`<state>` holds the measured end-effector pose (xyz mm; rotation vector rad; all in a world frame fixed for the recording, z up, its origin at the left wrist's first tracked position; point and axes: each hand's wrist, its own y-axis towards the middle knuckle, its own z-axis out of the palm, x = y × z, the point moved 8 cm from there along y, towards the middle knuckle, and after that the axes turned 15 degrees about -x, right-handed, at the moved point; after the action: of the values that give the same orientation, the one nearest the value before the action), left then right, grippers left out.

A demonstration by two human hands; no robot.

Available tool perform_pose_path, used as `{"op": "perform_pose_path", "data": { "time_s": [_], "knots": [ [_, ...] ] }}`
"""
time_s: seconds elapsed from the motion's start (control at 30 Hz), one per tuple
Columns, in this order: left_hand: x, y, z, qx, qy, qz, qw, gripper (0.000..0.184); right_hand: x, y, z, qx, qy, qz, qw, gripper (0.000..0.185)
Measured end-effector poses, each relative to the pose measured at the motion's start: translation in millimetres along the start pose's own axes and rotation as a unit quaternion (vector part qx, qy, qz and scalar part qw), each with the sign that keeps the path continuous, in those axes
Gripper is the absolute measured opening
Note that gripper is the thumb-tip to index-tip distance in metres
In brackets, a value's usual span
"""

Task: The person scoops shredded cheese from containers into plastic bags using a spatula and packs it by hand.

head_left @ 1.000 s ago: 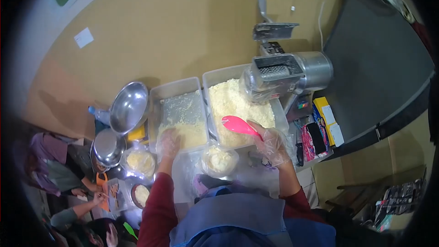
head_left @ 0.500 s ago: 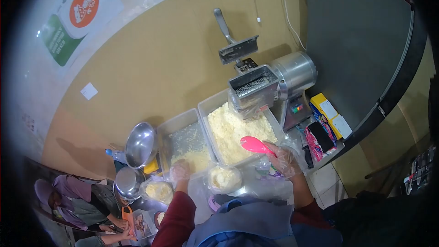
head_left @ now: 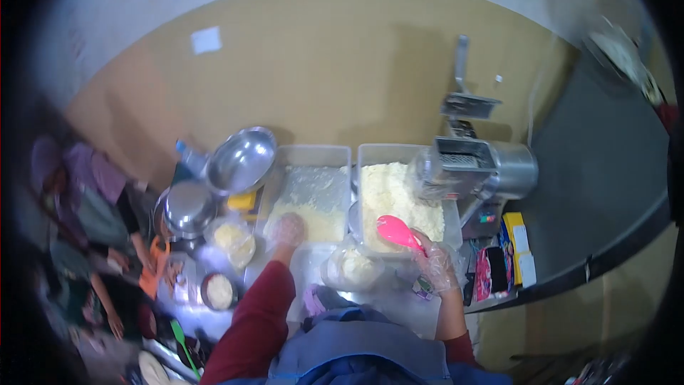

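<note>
A clear plastic glove covers my right hand (head_left: 436,265), which is closed round the handle of a pink spoon (head_left: 395,231). The spoon's bowl is over the near part of the right tub (head_left: 365,153), full of pale grated food (head_left: 392,189). My left hand (head_left: 288,229), also gloved, rests at the near left of the other tub (head_left: 313,150), on a thinner layer of pale crumbs (head_left: 324,222); its fingers are blurred. Between my arms stands a clear bag of pale food (head_left: 356,268). A metal grating machine (head_left: 463,160) overhangs the right tub.
Metal bowls (head_left: 242,160) and another bag of pale food (head_left: 234,241) stand at the left. A co-worker (head_left: 92,185) and other people's hands are at the far left, near an orange item (head_left: 153,267). Boxes (head_left: 516,242) and a pink pouch (head_left: 491,271) lie at the right.
The camera view has shifted and turned. The pink spoon's bowl now points more up and left over the right tub, still in my right hand. My left hand stays in the left tub.
</note>
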<state>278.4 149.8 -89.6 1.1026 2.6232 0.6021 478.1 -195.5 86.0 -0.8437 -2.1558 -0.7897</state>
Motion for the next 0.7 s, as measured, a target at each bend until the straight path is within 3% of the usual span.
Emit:
{"op": "perform_pose_path", "data": {
  "time_s": [0.07, 0.13, 0.17, 0.2, 0.23, 0.27, 0.3, 0.33, 0.43, 0.5, 0.53, 0.6, 0.67, 0.7],
  "knots": [
    [-7, 2, -7, 0.073, 0.024, -0.007, 0.997, 0.019, -4, 1, 10, 0.027, -0.007, -0.01, 1.0, 0.041],
    [3, -3, 6, 0.047, -0.02, -0.065, 0.997, 0.017, -1, 4, 18, 0.057, -0.013, -0.013, 0.998, 0.042],
    [48, -19, 131, -0.018, -0.191, -0.133, 0.972, 0.015, 5, 4, 17, 0.058, -0.009, 0.003, 0.998, 0.043],
    [17, -11, 48, -0.028, -0.046, -0.054, 0.997, 0.015, 6, 4, 20, 0.063, -0.008, 0.023, 0.998, 0.044],
    [19, -13, 53, 0.05, -0.01, -0.057, 0.997, 0.021, -4, 3, 26, 0.066, -0.005, 0.041, 0.997, 0.046],
    [17, -19, 45, -0.153, -0.085, -0.055, 0.983, 0.017, -10, -1, 32, 0.104, -0.017, 0.05, 0.993, 0.046],
    [5, -4, 3, -0.007, -0.066, -0.111, 0.992, 0.017, -10, 1, 32, 0.09, -0.017, 0.035, 0.995, 0.046],
    [3, -6, -5, -0.057, -0.088, -0.112, 0.988, 0.019, -10, 3, 30, 0.073, -0.019, 0.023, 0.997, 0.046],
    [0, 1, -28, 0.067, -0.127, -0.196, 0.97, 0.03, -16, 5, 37, 0.087, -0.061, 0.023, 0.994, 0.045],
    [2, -3, -38, -0.023, -0.225, -0.198, 0.954, 0.028, -17, 7, 41, 0.1, -0.09, 0.038, 0.99, 0.044],
    [2, -8, -37, -0.005, -0.232, -0.206, 0.951, 0.028, -13, 12, 43, 0.093, -0.099, 0.027, 0.99, 0.043],
    [3, -2, -77, -0.198, -0.318, -0.14, 0.917, 0.028, -16, 23, 50, 0.108, -0.086, 0.048, 0.989, 0.043],
    [5, -16, -110, -0.219, -0.318, -0.181, 0.904, 0.035, -3, 37, 55, 0.117, -0.074, 0.066, 0.988, 0.043],
    [10, -27, -124, -0.252, -0.312, -0.215, 0.89, 0.042, 16, 50, 58, 0.129, -0.149, 0.023, 0.98, 0.043]
  ]
}}
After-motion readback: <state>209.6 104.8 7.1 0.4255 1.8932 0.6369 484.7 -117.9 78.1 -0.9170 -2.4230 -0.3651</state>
